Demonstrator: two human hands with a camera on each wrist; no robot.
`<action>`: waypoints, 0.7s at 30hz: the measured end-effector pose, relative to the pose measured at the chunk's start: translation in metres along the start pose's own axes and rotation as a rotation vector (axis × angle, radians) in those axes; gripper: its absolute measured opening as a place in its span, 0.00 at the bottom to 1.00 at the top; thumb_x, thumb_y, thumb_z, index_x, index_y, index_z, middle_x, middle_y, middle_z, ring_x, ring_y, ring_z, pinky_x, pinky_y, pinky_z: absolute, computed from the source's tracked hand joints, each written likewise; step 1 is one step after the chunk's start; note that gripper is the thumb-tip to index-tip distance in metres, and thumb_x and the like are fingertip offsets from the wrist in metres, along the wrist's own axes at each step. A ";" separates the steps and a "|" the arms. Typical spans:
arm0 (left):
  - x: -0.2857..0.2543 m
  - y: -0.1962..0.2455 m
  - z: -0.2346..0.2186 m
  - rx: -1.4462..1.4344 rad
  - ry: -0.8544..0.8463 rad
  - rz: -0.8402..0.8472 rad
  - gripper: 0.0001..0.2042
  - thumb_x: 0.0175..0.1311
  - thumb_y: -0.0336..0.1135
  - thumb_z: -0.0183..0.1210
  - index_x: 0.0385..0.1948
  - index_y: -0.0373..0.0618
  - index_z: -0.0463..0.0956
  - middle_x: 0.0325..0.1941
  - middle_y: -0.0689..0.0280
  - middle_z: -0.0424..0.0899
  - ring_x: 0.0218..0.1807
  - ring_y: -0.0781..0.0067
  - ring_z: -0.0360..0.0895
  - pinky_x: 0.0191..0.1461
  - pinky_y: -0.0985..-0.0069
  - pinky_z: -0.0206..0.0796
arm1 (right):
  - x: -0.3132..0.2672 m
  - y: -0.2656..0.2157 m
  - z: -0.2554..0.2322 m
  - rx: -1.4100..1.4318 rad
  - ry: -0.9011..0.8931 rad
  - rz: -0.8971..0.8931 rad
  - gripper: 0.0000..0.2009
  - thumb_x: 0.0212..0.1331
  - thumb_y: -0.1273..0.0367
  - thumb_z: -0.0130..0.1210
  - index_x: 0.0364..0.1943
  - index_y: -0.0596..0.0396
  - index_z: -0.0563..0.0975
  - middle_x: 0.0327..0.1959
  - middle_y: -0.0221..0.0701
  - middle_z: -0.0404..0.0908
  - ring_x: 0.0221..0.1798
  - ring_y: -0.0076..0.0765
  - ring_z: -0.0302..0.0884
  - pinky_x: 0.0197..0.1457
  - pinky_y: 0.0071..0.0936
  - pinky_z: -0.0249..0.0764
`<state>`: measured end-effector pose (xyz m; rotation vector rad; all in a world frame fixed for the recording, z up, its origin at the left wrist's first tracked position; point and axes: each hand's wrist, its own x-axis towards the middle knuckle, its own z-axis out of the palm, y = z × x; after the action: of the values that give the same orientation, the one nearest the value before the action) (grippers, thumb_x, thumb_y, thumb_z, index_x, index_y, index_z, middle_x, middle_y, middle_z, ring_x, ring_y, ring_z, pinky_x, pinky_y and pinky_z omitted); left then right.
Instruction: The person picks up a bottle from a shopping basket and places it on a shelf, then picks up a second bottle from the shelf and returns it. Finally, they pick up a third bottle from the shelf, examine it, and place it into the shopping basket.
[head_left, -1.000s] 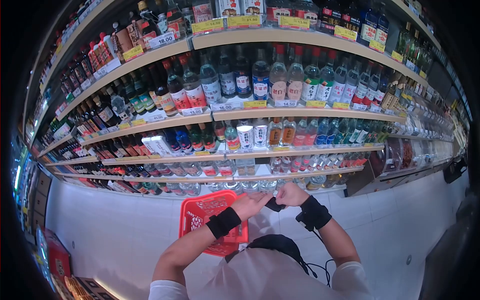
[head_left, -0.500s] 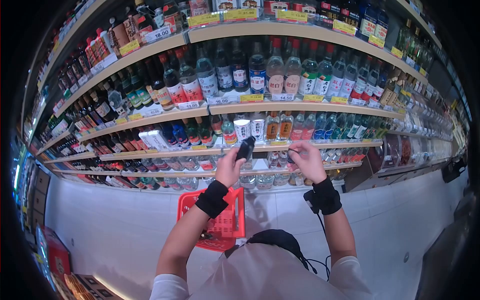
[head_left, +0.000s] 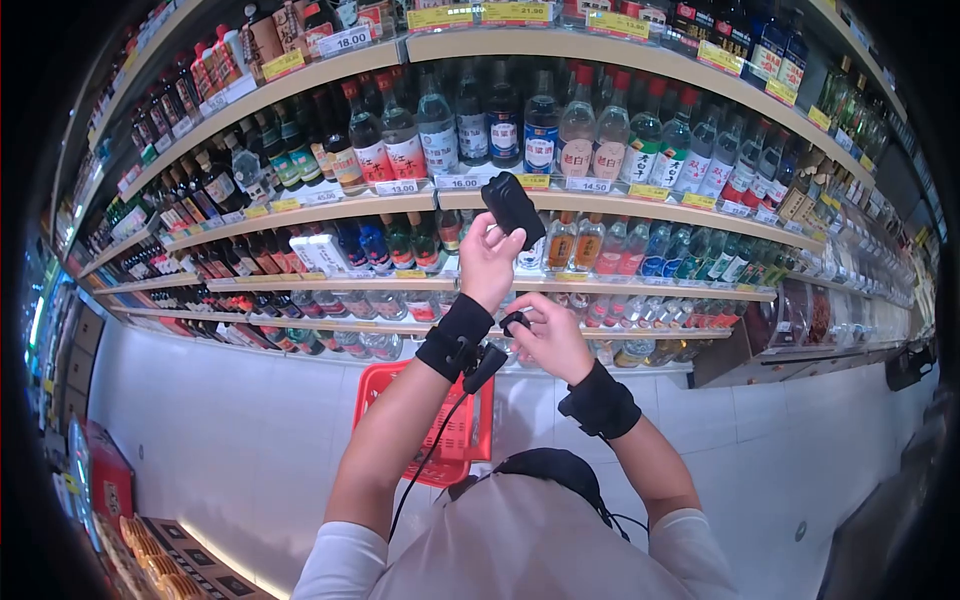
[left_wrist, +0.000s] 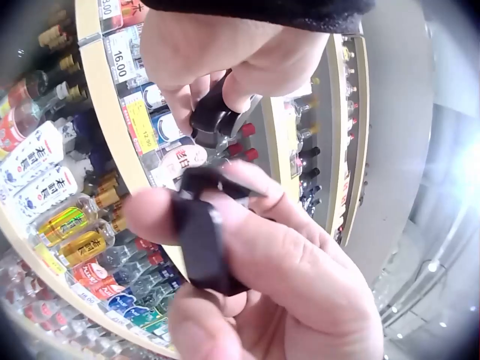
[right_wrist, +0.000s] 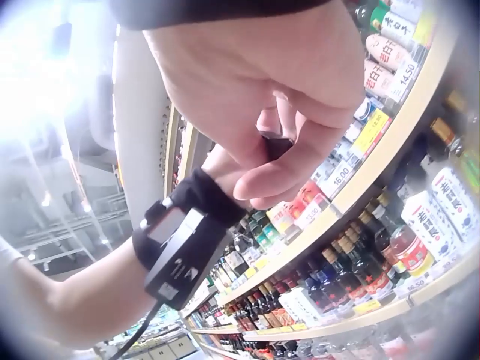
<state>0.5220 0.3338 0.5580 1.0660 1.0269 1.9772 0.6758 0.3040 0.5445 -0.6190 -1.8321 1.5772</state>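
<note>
My left hand (head_left: 488,265) is raised before the shelves, gripping a black palm-sized object (head_left: 512,210) between thumb and fingers. Lower and nearer to me, my right hand (head_left: 552,338) pinches a small black piece (head_left: 515,322). In the left wrist view that piece (left_wrist: 201,232) looks angular, with a loop-like part, between the right thumb and fingers; the left hand (left_wrist: 225,52) holds the other object (left_wrist: 214,120) behind it. The right wrist view shows the right hand (right_wrist: 262,90) curled close beside the left wrist's black band (right_wrist: 202,202). I cannot tell what kind either black thing is.
Shelves of bottles rise in front, with price tags along the shelf edge (head_left: 600,205). A red shopping basket (head_left: 485,420) stands on the floor below the left forearm. A cable (head_left: 425,470) trails from the left wrist camera (head_left: 485,368). Clear bins (head_left: 800,310) stand at the right.
The hands were together above the basket, then came apart. Since then the left hand has risen with the black object, its wrist turned, and the right hand has moved left, close to the left wrist.
</note>
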 end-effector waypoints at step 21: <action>0.044 0.029 -0.026 -0.017 0.139 0.166 0.13 0.66 0.25 0.59 0.49 0.40 0.69 0.42 0.65 0.83 0.40 0.82 0.78 0.41 0.83 0.71 | 0.003 0.007 0.051 0.685 -0.069 0.131 0.22 0.59 0.81 0.59 0.58 0.57 0.70 0.43 0.32 0.81 0.45 0.22 0.80 0.47 0.22 0.81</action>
<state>0.4739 0.3480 0.5890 1.0458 1.0204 2.2159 0.6362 0.2723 0.5339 -0.3659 -1.1812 2.1733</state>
